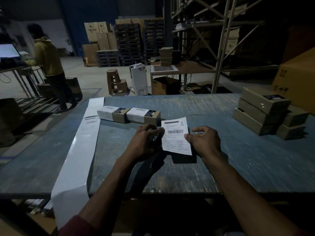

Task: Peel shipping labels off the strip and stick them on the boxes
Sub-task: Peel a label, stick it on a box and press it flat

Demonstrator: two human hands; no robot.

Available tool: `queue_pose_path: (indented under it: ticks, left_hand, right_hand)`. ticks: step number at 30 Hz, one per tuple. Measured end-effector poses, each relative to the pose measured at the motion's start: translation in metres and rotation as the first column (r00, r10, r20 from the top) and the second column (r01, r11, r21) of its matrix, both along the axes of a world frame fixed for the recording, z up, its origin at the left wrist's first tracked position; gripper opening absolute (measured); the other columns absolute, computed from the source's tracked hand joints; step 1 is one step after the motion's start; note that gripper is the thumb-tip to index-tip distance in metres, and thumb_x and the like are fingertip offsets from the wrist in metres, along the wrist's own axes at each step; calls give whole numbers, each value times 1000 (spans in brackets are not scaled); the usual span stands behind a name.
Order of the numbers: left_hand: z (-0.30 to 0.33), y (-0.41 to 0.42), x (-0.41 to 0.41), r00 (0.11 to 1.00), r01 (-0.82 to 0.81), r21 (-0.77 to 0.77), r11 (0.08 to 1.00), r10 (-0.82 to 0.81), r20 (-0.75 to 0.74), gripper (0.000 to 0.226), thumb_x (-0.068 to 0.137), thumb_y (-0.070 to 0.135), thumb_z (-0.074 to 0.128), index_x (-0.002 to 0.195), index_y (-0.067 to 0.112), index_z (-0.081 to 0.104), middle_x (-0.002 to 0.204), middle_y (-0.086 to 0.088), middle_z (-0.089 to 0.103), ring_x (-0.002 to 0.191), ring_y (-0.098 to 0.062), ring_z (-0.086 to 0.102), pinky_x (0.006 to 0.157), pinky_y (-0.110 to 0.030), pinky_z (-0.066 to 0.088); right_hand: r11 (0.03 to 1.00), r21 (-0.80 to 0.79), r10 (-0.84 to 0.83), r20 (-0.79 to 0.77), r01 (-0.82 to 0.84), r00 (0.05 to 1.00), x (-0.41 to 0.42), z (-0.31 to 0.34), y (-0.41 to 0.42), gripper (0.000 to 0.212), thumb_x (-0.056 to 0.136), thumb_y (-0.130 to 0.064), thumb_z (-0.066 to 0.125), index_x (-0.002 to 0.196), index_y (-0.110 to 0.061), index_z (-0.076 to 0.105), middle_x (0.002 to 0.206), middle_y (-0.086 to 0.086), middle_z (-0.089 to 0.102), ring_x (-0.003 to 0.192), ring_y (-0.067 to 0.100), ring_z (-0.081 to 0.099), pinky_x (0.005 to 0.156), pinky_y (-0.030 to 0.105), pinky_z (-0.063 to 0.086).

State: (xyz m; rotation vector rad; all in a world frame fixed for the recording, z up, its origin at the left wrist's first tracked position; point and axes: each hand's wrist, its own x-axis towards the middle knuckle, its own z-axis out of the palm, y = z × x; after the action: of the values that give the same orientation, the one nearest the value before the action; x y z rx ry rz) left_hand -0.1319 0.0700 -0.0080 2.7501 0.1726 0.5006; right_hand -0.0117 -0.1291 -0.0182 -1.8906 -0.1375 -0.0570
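While the person is standing at the tabletop (221, 167), both hands are holding one peeled label (176, 136) upright between them. The left hand (144, 142) is pinching its left edge, though something dark sits under those fingers and I cannot tell what. The right hand (204, 139) is gripping the right edge with its thumb on the printed face. The label's long axis is running from six to twelve o'clock. Unlabelled boxes (265, 111) are stacked at about two o'clock, nearer the right hand. Two labelled boxes (129, 114) are lying at eleven o'clock, and the strip (80, 145) is trailing along the left, around nine o'clock.
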Motion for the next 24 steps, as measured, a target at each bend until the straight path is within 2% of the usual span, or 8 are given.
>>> queue_pose_path:
  ticks: [8, 13, 24]
  left_hand:
    - [-3, 1, 2, 1000, -1, 27, 1000, 2, -26, 82, 84, 11, 80, 156, 28, 44, 150, -5, 43, 138, -29, 34, 105, -34, 37]
    - [-3, 2, 2, 999, -7, 28, 1000, 8, -45, 87, 82, 6, 79, 158, 28, 42, 152, -4, 41, 139, -28, 31, 110, -39, 38]
    - [-6, 2, 2, 1000, -9, 35, 999, 10, -25, 86, 82, 11, 81, 158, 27, 42, 150, -5, 43, 137, -31, 35, 109, -41, 40]
  right_hand:
    - [1000, -21, 16, -62, -18, 998, -3, 6, 0, 18, 66, -27, 91, 71, -21, 75, 70, -8, 76, 70, 19, 76, 72, 43, 66]
    - [998, -54, 18, -62, -21, 998, -7, 11, -2, 15, 66, -26, 90, 67, -21, 76, 64, -11, 74, 67, 17, 75, 69, 41, 66]
    - [994, -106, -8, -36, 5, 999, -16, 19, -1, 13, 69, -29, 87, 66, -21, 77, 65, -12, 74, 68, 16, 73, 71, 36, 64]
